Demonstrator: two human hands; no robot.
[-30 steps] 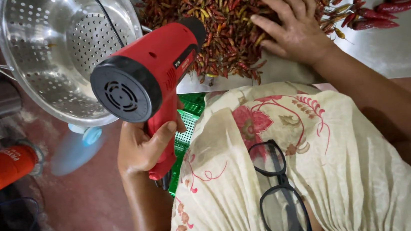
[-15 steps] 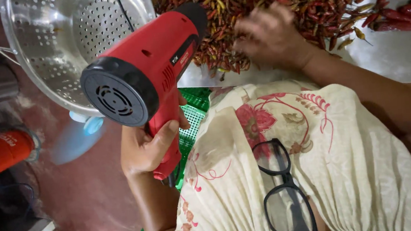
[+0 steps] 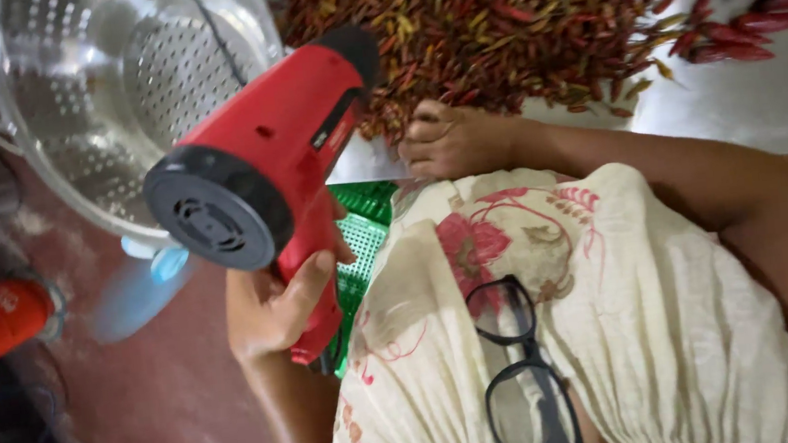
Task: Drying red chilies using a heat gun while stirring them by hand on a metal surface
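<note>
Gripping the red heat gun (image 3: 265, 181) by its handle, the left hand (image 3: 272, 305) aims its nozzle at the dried chillies (image 3: 509, 18) heaped on the counter (image 3: 748, 101), while the right hand (image 3: 458, 138), fingers curled together, rests at the heap's near edge.

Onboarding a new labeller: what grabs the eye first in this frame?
The red pistol-shaped heat gun, gripped in the left hand at centre-left, pointing at the heap of dried red and yellow chillies along the top. The right hand rests at the heap's near edge; a perforated steel colander sits upper left.
</note>
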